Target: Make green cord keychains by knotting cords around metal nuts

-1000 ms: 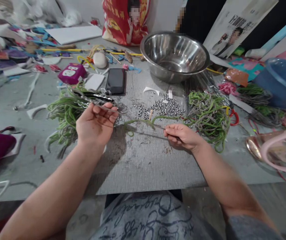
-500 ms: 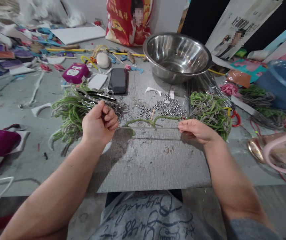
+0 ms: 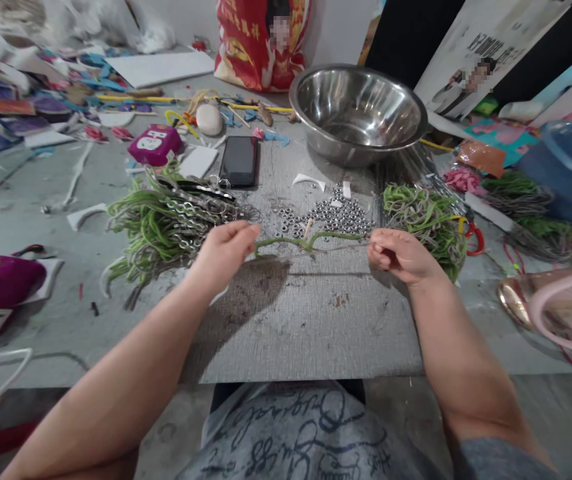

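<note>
My left hand (image 3: 229, 250) is closed, thumb and fingers pinched together, in front of a bundle of green and grey cords (image 3: 141, 223) with metal chains (image 3: 193, 213). Across from it my right hand (image 3: 397, 255) is also closed, beside a second heap of green and grey cords (image 3: 419, 217). A thin grey cord (image 3: 333, 249) runs nearly straight between the two hands, its ends hidden in the fingers. Just behind it a green cord (image 3: 286, 240) curves along the table, with a small wooden stick (image 3: 308, 230) at its middle. Many small metal beads (image 3: 341, 217) lie beyond.
A steel bowl (image 3: 359, 117) stands behind the beads, with a phone (image 3: 239, 161) to its left. Purple devices (image 3: 156, 145) sit on the left. Red-handled scissors (image 3: 475, 239), a blue tub (image 3: 569, 167) and a pink-handled clear item (image 3: 541, 303) are on the right.
My left hand has moved right and slightly down, turning knuckles up. My right hand has shifted a little right and its fingers have curled in more. The thin cord now slants.
</note>
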`<control>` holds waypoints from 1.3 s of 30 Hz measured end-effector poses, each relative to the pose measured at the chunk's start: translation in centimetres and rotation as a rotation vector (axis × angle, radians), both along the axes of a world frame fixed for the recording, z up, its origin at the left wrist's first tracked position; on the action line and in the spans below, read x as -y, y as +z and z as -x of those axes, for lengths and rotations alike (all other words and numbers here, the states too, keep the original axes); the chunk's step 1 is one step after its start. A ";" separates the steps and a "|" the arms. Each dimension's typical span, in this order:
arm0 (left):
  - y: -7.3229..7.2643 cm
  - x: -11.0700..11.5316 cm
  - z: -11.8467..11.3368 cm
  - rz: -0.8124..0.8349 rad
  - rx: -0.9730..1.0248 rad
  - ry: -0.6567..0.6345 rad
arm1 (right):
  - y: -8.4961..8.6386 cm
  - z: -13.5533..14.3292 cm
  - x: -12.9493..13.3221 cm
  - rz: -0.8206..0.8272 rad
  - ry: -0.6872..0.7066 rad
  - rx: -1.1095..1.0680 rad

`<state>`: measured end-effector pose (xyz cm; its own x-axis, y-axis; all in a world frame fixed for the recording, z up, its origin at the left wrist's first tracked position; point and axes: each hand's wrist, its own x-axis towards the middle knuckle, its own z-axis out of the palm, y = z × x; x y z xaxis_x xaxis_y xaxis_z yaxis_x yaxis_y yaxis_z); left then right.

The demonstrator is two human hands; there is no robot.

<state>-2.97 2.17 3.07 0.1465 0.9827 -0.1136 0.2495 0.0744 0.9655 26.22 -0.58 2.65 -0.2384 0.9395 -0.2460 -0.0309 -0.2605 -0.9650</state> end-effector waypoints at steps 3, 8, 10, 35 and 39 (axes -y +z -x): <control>-0.7 0.8 -0.8 -0.238 -0.443 -0.248 | 0.1 1.6 0.6 -0.023 0.043 -0.023; -0.7 2.6 -1.5 -0.641 -0.652 -0.289 | -0.1 3.1 1.4 0.028 0.178 -0.136; -0.5 3.2 -1.4 -0.747 -0.670 -0.192 | -0.1 3.4 1.6 0.035 0.221 -0.187; -1.8 3.4 -3.4 0.291 0.348 -0.420 | -1.9 2.6 0.1 -0.614 -0.595 0.537; -1.9 3.4 -3.6 0.106 0.178 -0.428 | -0.8 5.5 1.9 -0.896 -0.247 0.730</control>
<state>0.60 -1.28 1.14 0.5616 0.8143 -0.1466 0.1110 0.1014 0.9886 20.69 -2.48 1.82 -0.1027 0.8470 0.5216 0.6493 0.4543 -0.6100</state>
